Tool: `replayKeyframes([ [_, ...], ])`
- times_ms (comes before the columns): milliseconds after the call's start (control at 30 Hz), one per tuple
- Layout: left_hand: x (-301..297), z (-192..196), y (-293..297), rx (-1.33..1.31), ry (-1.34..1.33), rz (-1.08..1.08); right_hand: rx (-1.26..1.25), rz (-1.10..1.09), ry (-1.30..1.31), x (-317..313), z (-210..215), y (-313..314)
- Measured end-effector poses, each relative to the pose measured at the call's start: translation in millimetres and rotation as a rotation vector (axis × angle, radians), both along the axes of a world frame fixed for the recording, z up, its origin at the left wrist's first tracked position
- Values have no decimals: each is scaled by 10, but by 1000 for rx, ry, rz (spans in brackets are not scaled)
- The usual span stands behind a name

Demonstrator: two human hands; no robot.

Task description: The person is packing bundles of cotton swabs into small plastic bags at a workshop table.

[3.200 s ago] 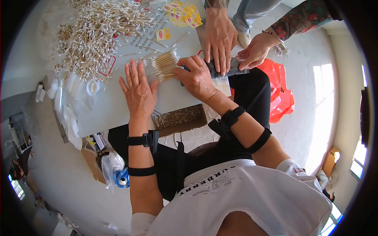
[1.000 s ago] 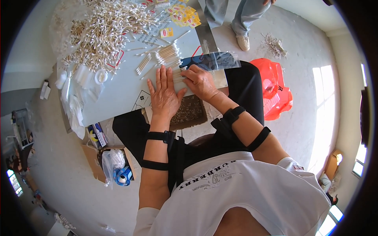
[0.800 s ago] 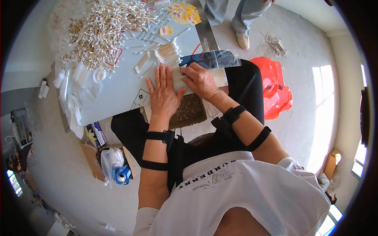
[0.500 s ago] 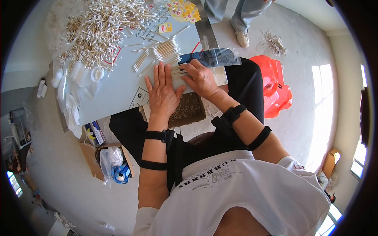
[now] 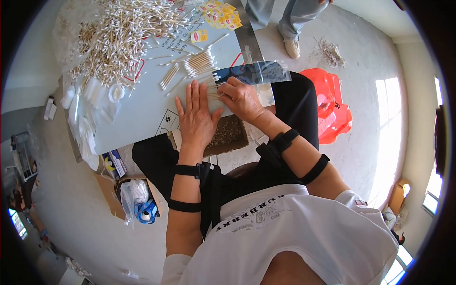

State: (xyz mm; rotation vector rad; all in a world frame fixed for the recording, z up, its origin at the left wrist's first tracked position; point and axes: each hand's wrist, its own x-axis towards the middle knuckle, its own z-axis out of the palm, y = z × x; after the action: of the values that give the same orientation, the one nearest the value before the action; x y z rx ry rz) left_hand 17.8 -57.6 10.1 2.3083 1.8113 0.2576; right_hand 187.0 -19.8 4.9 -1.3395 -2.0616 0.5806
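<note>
My left hand lies flat on the table sheet, its fingers stretched out beside some cotton swabs. Close by on the right, my right hand is closed, thumb and fingers pinching the sticks of several cotton swabs at the table's near edge. Its fingers partly hide them. Just beyond my fingertips lies a neat row of cotton swabs, with a smaller group of swabs to its left. A clear plastic bag with a dark section rests beyond my right hand and overhangs the table's right edge.
A large heap of cotton swabs covers the table's far left. Yellow packets lie at the back. A round white container stands at left. Below the near edge sits an open box of scraps. A red plastic bag lies on the floor.
My right hand's fingers have curled in and shifted slightly toward me and to the left over the swabs. My left hand has stayed nearly still, shifting a little toward me.
</note>
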Motion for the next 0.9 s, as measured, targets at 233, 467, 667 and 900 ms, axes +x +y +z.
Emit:
replayKeyframes([
  [233, -24, 7, -23, -37, -1, -19, -87, -19, 56, -1, 30, 13],
  [467, -28, 27, -31, -51, -13, -24, -107, -34, 62, -9, 59, 16],
  [667, -28, 32, -34, -45, -26, -27, -126, -43, 46, -10, 90, 41],
  [900, -29, 20, -29, -49, -9, -24, -150, -41, 3, -7, 80, 44],
])
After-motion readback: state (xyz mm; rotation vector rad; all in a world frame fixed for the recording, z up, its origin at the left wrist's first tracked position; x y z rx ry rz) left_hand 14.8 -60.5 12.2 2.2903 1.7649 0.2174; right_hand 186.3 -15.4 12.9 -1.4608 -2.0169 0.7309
